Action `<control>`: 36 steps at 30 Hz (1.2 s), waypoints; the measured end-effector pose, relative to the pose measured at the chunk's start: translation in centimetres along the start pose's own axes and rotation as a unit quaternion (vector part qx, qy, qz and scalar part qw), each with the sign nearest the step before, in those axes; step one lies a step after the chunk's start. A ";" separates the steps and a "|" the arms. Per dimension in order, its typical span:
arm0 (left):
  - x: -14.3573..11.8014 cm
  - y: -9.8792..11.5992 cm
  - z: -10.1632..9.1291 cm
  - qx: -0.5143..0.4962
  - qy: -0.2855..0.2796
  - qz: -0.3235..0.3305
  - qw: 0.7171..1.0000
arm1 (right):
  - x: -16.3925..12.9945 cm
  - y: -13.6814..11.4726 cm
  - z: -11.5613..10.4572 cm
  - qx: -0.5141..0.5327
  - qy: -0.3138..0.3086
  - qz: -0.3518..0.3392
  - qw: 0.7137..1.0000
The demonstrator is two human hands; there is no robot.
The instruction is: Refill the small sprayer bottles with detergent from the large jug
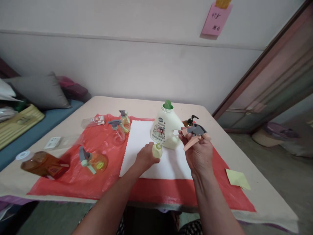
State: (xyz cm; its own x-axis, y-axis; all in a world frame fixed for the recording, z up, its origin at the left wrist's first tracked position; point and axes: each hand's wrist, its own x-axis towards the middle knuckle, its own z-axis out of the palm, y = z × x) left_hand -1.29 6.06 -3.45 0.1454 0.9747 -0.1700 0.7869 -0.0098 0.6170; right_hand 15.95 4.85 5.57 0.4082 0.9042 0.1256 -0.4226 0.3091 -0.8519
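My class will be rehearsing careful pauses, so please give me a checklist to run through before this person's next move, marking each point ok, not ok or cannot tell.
1. Left hand grips the small bottle: ok, fingers wrapped around it.
2. Right hand holds the spray head: ok, it is raised above the table.
3. Spray head fitted to the small bottle: not ok, the two are apart.
4. Large jug upright on the white sheet: ok.
5. Amount left in the jug: cannot tell, its walls hide the contents.
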 end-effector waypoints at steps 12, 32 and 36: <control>-0.6 1.5 -0.6 0.011 -0.015 0.011 1.000 | -0.7 -0.1 -0.6 -0.067 -0.052 -0.050 0.995; -3.4 4.0 -2.6 0.020 0.035 0.014 0.999 | -0.5 2.3 -2.4 -0.180 -0.188 -0.011 0.965; -3.6 4.1 -2.4 -0.002 0.025 0.040 0.999 | -0.6 2.9 -2.4 -0.199 -0.233 0.023 0.952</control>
State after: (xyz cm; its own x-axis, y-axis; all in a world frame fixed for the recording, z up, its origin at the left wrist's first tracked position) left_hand 0.02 3.05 1.53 0.1765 0.9810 -0.0812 0.7720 -0.0868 0.6296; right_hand 16.41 4.50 1.76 -0.0458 0.9750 0.2173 -0.0535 0.2148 -0.9752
